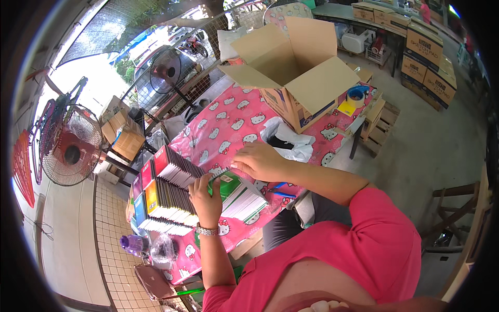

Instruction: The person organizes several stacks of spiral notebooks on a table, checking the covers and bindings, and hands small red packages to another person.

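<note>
Plainly, the left hand (206,200) was at the left end of the green notebooks (243,200), its thumb and fingers slightly apart; whether they gripped a notebook I could not tell. A silver watch (207,230) circled that wrist. The right hand (262,160) hovered by the far side of the same row, its fingers bent and fairly narrow, and I could not make out whether anything was between them.

The green notebooks lay in a packed row on the surface (218,122), which wore a pink patterned cover. Left of them stood close-set stacks of notebooks with red, yellow and blue covers (174,203). A blue-handled tool (283,194) lay just right of the green row, and beyond it sat a white plastic bag (304,148) with something black inside.

Farther back, a cardboard box (301,104) stood with its flaps spread, tape rolls (356,94) and a yellow card (346,108) to its right. Near the left edge were a purple bottle (134,244) and a clear plastic-wrapped item (163,248).
</note>
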The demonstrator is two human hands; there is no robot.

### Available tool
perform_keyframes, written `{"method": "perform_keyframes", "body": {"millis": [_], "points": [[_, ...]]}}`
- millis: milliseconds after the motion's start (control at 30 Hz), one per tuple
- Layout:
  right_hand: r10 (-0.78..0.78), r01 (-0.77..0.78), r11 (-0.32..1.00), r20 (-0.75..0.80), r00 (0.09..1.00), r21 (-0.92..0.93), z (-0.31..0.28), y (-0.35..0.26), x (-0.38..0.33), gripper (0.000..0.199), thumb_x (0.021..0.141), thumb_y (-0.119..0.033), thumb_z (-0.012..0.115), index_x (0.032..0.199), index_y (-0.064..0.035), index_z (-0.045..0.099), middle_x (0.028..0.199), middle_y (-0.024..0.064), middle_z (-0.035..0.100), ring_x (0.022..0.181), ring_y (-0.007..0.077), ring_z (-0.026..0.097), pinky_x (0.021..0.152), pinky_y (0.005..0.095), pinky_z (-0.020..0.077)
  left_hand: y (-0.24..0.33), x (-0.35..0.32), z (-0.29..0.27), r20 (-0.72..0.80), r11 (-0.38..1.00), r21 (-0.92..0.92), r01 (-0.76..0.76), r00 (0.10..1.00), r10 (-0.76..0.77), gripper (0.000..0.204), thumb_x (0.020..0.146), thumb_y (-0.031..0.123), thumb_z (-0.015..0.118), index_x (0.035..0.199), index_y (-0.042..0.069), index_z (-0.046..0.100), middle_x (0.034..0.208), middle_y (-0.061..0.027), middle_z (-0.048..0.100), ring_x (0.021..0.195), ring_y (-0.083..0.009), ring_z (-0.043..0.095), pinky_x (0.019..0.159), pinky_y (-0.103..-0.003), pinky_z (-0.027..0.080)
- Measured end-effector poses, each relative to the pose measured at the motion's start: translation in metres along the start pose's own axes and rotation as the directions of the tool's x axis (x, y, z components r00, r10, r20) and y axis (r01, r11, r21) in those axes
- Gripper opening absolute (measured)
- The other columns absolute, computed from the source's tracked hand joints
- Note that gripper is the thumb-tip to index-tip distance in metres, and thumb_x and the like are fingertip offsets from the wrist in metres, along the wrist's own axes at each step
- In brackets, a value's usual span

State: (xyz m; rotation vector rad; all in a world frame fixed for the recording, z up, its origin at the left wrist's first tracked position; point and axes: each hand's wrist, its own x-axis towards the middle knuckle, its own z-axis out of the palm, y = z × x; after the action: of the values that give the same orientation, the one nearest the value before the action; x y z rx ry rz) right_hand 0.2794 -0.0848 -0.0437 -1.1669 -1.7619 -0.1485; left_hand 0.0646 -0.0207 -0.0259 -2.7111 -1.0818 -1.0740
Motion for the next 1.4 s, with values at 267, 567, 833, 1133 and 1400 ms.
{"method": "perform_keyframes", "body": {"millis": [267,567,833,1133,1400], "points": [[0.04,-0.037,0.99,-0.023,0.999,0.136,-0.004,-0.009,0.0,0.026,0.08,-0.011,0.071,0.105,-0.0099,0.064,0.082,0.0063,0.062,0.081,0.0261,0.063,0.074,0.0398,0.0495,-0.005,-0.002,0.0,-0.005,1.0,-0.009,-0.019,1.0,0.019,0.019,0.087,0.015,0.066,0.101,0.003,0.064,0.097,-0.0145,0.065,0.094,-0.0365,0.055,0.084,-0.045,0.043],[0.07,-0.075,0.993,0.057,0.996,0.092,-0.007,-0.016,-0.008,0.029,0.081,-0.014,0.072,0.108,-0.0078,0.065,0.098,0.0088,0.056,0.085,0.0246,0.063,0.07,0.0384,0.0509,-0.005,0.002,0.001,0.015,0.998,-0.041,-0.05,0.999,0.05,0.016,0.087,0.014,0.067,0.098,0.003,0.064,0.093,-0.0129,0.062,0.09,-0.0351,0.053,0.08,-0.044,0.042],[-0.038,0.032,0.996,-0.069,0.997,-0.079,0.007,-0.016,-0.009,0.021,0.081,-0.01,0.068,0.101,-0.0106,0.062,0.096,0.0067,0.056,0.094,0.0277,0.057,0.085,0.0421,0.0422,-0.004,0.003,0.0,0.002,0.995,-0.068,-0.071,0.997,0.071,0.014,0.086,0.013,0.067,0.096,0.003,0.064,0.091,-0.0127,0.062,0.089,-0.0346,0.053,0.08,-0.043,0.042],[-0.166,0.142,0.974,-0.129,0.978,-0.176,0.012,-0.02,-0.016,0.02,0.078,-0.007,0.065,0.098,-0.008,0.061,0.098,0.007,0.053,0.09,0.0275,0.056,0.083,0.0421,0.0419,-0.003,0.006,0.004,-0.039,0.982,-0.111,-0.155,0.988,0.151,0.013,0.084,0.009,0.068,0.094,0.002,0.063,0.097,-0.0121,0.065,0.095,-0.0329,0.054,0.086,-0.042,0.042],[-0.162,0.144,0.972,-0.081,0.984,-0.188,0.014,-0.01,-0.014,0.026,0.074,-0.006,0.069,0.099,-0.0113,0.062,0.099,0.0023,0.055,0.099,0.0251,0.052,0.083,0.0413,0.0416,0.008,0.005,0.001,0.029,0.988,-0.139,-0.061,0.997,0.065,0.016,0.086,0.006,0.065,0.101,0.003,0.063,0.099,-0.0122,0.065,0.097,-0.0336,0.055,0.086,-0.043,0.043]]}}
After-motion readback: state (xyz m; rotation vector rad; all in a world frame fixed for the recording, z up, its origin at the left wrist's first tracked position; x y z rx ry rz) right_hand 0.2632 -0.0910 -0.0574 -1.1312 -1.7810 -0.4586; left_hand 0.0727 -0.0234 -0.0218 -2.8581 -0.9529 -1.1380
